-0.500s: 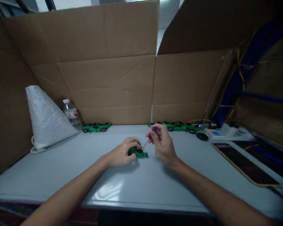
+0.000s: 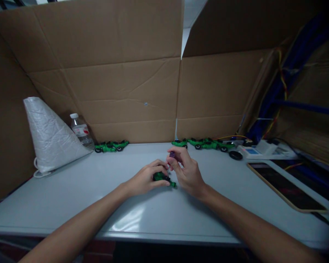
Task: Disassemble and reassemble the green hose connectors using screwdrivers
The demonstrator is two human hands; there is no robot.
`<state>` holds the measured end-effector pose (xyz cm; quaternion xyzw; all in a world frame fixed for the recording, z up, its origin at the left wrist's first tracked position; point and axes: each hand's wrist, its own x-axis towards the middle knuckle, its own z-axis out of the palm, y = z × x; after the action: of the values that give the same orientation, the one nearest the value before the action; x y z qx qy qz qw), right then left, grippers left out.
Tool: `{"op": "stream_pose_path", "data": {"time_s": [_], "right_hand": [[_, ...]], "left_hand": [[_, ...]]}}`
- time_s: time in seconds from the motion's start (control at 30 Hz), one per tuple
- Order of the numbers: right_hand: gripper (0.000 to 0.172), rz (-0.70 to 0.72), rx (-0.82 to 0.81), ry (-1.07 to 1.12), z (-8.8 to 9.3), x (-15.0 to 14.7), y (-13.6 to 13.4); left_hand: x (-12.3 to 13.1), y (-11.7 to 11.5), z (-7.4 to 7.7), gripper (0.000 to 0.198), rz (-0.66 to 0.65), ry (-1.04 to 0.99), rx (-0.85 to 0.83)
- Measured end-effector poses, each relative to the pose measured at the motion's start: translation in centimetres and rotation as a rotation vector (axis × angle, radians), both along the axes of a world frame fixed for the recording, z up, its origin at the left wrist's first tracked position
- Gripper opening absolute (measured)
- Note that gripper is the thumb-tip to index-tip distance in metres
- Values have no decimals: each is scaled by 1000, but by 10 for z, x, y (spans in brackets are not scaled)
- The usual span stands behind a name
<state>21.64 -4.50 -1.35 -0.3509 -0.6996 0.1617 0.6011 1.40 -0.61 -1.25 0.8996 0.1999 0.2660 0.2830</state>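
Observation:
A small green toy car (image 2: pixel 164 179) lies on the grey table (image 2: pixel 104 190) in front of me. My left hand (image 2: pixel 145 179) is closed round its left end and presses it to the table. My right hand (image 2: pixel 186 168) pinches a small screwdriver with a purple handle (image 2: pixel 171 155), held nearly upright. Its thin shaft points down onto the car, between my two hands.
Cardboard walls (image 2: pixel 126 84) close in the table on three sides. More green toy cars sit along the back wall at left (image 2: pixel 111 146) and right (image 2: pixel 205 143). A white bag (image 2: pixel 48 135) and a water bottle (image 2: pixel 80 131) stand back left. A dark tray (image 2: pixel 286 188), a white box (image 2: pixel 259 149) and wires lie right.
My right hand has moved in toward the car and stood the screwdriver more upright, its tip now on the car. My left hand keeps its hold.

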Motion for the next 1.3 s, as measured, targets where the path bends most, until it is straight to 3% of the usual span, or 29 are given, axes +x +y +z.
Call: {"op": "stream_pose_path", "data": {"time_s": [0.27, 0.53, 0.73, 1.0, 1.17, 1.3], "right_hand": [[17, -22, 32, 0, 8, -3, -5], [24, -63, -67, 89, 7, -9, -4], [25, -49, -130, 116, 8, -10, -4], [35, 222, -297, 291, 16, -8, 3], [36, 489, -407, 257, 22, -7, 0], [45, 595, -489, 273, 20, -13, -5]], "left_hand": [[1, -2, 2, 23, 4, 21, -28], [2, 0, 0, 23, 10, -8, -12], [3, -3, 8, 19, -15, 15, -9], [2, -3, 9, 20, -19, 25, -28], [2, 0, 5, 24, -35, 10, -101], [2, 2, 0, 29, -34, 11, -173]]}}
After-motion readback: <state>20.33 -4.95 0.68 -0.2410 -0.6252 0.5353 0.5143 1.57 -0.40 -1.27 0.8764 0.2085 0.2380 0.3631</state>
